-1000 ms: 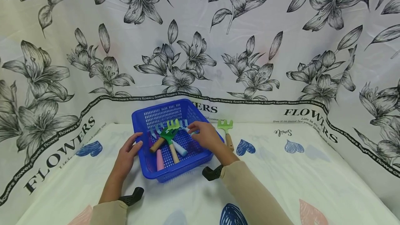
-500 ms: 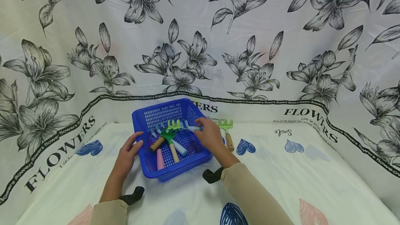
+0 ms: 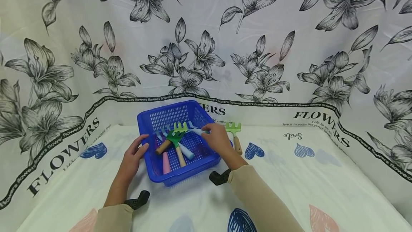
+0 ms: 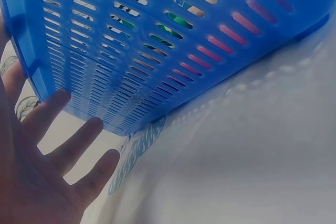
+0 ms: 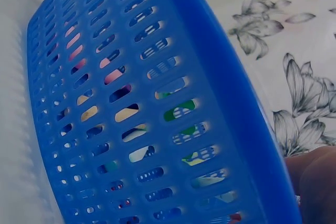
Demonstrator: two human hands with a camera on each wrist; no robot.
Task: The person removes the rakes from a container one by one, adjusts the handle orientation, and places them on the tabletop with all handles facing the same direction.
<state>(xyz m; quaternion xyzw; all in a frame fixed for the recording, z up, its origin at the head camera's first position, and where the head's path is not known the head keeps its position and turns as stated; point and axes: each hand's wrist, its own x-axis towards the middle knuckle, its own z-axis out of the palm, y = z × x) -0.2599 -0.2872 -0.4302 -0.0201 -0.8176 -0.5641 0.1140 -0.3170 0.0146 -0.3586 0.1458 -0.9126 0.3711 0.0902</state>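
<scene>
My left hand (image 3: 132,155) rests its fingertips at the left rim of a blue plastic basket (image 3: 191,173). In the left wrist view, that hand's fingers (image 4: 79,145) are spread beside the slotted wall. Over the right part of the basket, my right hand (image 3: 219,139) pinches a light-blue hand rake (image 3: 198,131) by its handle, tines pointing left. Inside lie a dark-green hand rake (image 3: 175,137) with a pale wooden handle, a yellow-green rake head (image 3: 180,127), a brown handle (image 3: 163,146), a pink handle (image 3: 166,163) and a light-blue handle (image 3: 186,151).
A light-green hand rake (image 3: 234,129) with a wooden handle lies on the white cloth just right of the basket. Behind stands a white flower-printed curtain (image 3: 225,63). Printed hearts (image 3: 254,151) mark the tablecloth.
My right hand has closed on the light-blue hand rake and drawn it a little to the right. The left hand keeps its place at the rim.
</scene>
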